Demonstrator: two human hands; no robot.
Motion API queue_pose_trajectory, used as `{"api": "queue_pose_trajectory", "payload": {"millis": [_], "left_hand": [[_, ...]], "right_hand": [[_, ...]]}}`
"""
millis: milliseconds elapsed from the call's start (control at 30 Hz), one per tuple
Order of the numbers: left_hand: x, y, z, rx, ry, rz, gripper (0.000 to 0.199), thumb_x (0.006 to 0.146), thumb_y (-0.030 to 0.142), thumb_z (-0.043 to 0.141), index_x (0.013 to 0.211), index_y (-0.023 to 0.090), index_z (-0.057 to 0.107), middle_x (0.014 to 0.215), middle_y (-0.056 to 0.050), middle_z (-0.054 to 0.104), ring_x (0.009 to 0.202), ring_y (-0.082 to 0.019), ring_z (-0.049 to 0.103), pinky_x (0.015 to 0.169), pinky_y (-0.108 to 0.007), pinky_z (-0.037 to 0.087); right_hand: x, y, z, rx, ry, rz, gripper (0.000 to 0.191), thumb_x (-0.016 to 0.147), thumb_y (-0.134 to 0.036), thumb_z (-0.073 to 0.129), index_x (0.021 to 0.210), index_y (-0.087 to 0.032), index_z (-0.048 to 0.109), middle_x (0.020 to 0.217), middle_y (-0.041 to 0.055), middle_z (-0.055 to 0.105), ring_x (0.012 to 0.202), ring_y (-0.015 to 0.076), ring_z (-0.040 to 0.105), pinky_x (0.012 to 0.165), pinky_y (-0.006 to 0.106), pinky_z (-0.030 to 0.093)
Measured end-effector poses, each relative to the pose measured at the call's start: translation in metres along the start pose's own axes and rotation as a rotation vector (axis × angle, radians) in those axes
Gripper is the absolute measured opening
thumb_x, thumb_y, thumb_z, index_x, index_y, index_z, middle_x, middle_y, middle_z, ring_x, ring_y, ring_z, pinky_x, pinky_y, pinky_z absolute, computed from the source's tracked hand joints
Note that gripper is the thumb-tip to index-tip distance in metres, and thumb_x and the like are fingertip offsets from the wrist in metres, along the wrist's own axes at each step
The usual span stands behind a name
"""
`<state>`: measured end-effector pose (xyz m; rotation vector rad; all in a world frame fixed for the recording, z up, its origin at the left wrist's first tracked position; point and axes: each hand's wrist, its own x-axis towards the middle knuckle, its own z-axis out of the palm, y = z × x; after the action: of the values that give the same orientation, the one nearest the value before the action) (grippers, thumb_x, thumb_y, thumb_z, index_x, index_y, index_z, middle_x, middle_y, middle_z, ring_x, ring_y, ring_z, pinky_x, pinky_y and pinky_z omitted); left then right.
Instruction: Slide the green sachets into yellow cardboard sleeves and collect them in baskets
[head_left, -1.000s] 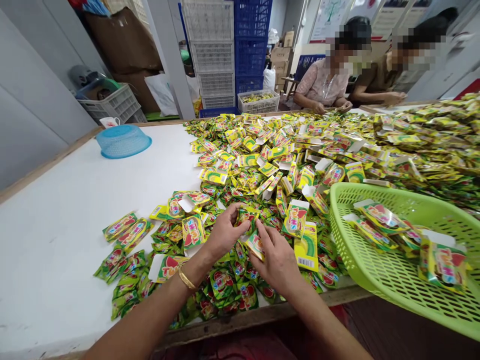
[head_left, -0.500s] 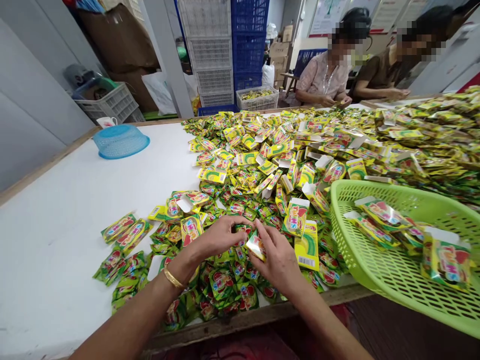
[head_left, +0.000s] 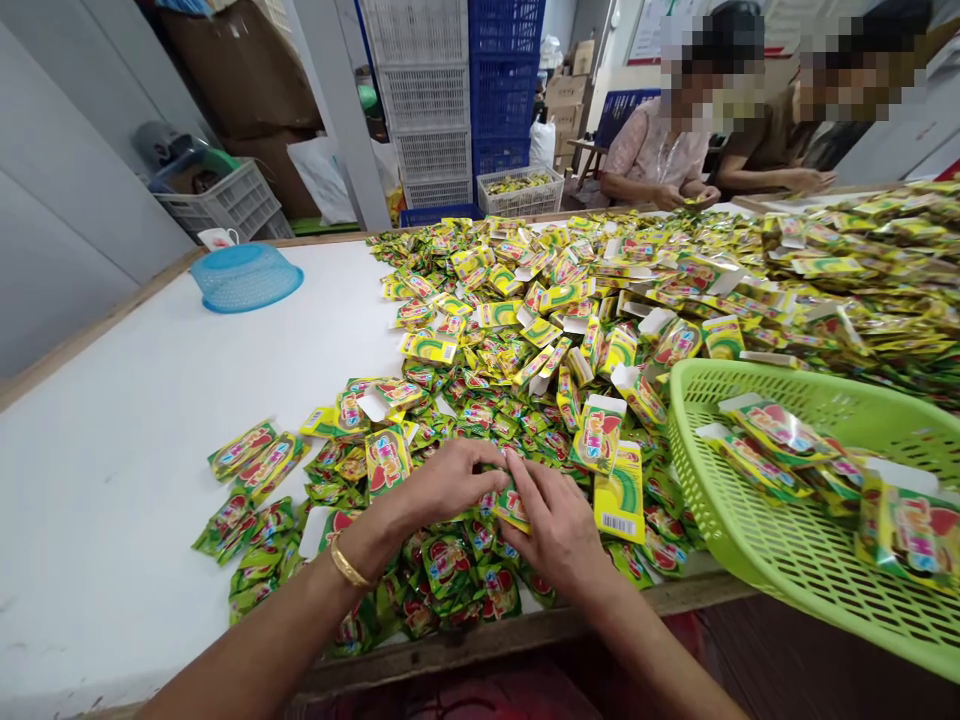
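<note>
A small yellow-green printed box (head_left: 514, 508) is between my two hands over a heap of packets. My right hand (head_left: 559, 515) wraps it from the side, fingers closed. At the upper end of the box, my left hand (head_left: 450, 485) has its thumb and index bent together and meets the right fingertips; its grip on the box is partly hidden. Shiny green sachets (head_left: 448, 562) with red fruit pictures lie below the hands. Beside my right hand are an open-topped box (head_left: 598, 435) and a yellow box with a barcode (head_left: 619, 492).
A green plastic basket (head_left: 720, 540) holding several boxes stands at the right front edge. A blue basket (head_left: 247, 280) sits upside down on the white table (head_left: 142, 440). Piles of boxes and sachets stretch to the back right. Two people sit across the table, near stacked crates (head_left: 424, 90).
The box has tilted and turned between my hands, and my left fingers have closed in over its upper end. The whole view has shifted slightly.
</note>
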<state>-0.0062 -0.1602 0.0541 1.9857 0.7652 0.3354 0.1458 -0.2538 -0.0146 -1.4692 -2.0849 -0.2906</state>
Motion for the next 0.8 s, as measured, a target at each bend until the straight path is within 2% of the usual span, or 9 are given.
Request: {"api": "queue_pose_trajectory", "payload": {"millis": [67,100,233,300,367,433,533,667,800], "left_hand": [[0.000,0.004,-0.002,-0.046,-0.081,0.056,0.024,0.080,0.027,0.046,0.077,0.017,0.067,0.081,-0.001,0.066,0.076,-0.016,0.054,0.074,-0.025,0.041],[0.001,0.004,-0.002,-0.077,-0.073,0.038,0.021,0.079,0.028,0.048,0.078,0.017,0.067,0.082,-0.001,0.066,0.076,-0.015,0.054,0.073,-0.025,0.041],[0.004,0.000,0.008,-0.218,0.180,-0.179,0.018,0.064,0.027,0.065,0.078,0.016,0.061,0.064,0.004,0.055,0.059,-0.011,0.046,0.055,-0.021,0.036],[0.003,-0.002,0.015,-0.214,0.241,-0.211,0.015,0.063,0.027,0.065,0.071,0.016,0.060,0.059,0.006,0.048,0.056,-0.010,0.041,0.054,-0.021,0.032],[0.001,-0.001,0.018,-0.189,0.218,-0.180,0.013,0.068,0.028,0.060,0.064,0.015,0.060,0.057,0.005,0.046,0.057,-0.010,0.039,0.055,-0.022,0.031],[-0.003,0.000,0.018,-0.182,0.151,-0.135,0.020,0.073,0.030,0.055,0.060,0.015,0.057,0.055,0.005,0.042,0.056,-0.010,0.036,0.055,-0.022,0.029],[-0.009,-0.001,0.015,-0.188,0.086,-0.115,0.020,0.074,0.030,0.054,0.061,0.016,0.054,0.058,0.005,0.042,0.058,-0.010,0.036,0.054,-0.022,0.029],[-0.012,-0.004,0.019,-0.081,0.140,-0.170,0.022,0.072,0.024,0.053,0.052,0.016,0.048,0.054,0.005,0.040,0.055,-0.010,0.036,0.054,-0.023,0.027],[-0.010,-0.001,0.030,0.079,0.132,-0.096,0.031,0.073,0.020,0.048,0.044,0.017,0.037,0.047,0.004,0.034,0.049,-0.009,0.032,0.053,-0.023,0.025]], "right_hand": [[0.000,0.000,-0.002,-0.014,0.000,-0.009,0.067,0.088,-0.034,0.049,0.144,-0.009,0.022,0.111,0.0154,0.057,0.095,0.0257,0.051,0.078,0.039,0.043],[0.000,0.000,-0.003,-0.021,0.001,-0.013,0.068,0.088,-0.034,0.049,0.144,-0.008,0.022,0.110,0.0154,0.057,0.094,0.0258,0.051,0.077,0.039,0.043],[0.001,0.000,-0.005,-0.036,0.006,-0.001,0.067,0.088,-0.033,0.049,0.144,-0.007,0.023,0.112,0.0158,0.058,0.094,0.0259,0.051,0.077,0.039,0.042],[0.000,-0.001,-0.003,-0.031,0.004,0.012,0.067,0.089,-0.033,0.048,0.144,-0.007,0.022,0.113,0.0159,0.058,0.095,0.0260,0.052,0.077,0.039,0.043],[-0.002,0.000,0.000,-0.010,0.009,0.031,0.068,0.089,-0.034,0.047,0.145,-0.008,0.019,0.113,0.0157,0.058,0.095,0.0257,0.052,0.078,0.039,0.043],[-0.005,0.001,0.002,0.024,0.025,0.064,0.068,0.089,-0.034,0.047,0.146,-0.009,0.018,0.113,0.0152,0.058,0.096,0.0251,0.053,0.079,0.038,0.044],[-0.009,0.002,0.002,0.052,0.042,0.100,0.069,0.089,-0.035,0.047,0.146,-0.009,0.018,0.113,0.0150,0.058,0.097,0.0245,0.053,0.080,0.038,0.045],[-0.012,0.000,0.003,0.005,-0.015,0.068,0.067,0.089,-0.036,0.046,0.145,-0.009,0.020,0.116,0.0156,0.058,0.097,0.0262,0.053,0.081,0.040,0.044],[-0.017,-0.001,0.006,-0.033,-0.050,0.057,0.065,0.090,-0.036,0.043,0.145,-0.008,0.021,0.117,0.0161,0.058,0.099,0.0261,0.053,0.083,0.041,0.043]]}}
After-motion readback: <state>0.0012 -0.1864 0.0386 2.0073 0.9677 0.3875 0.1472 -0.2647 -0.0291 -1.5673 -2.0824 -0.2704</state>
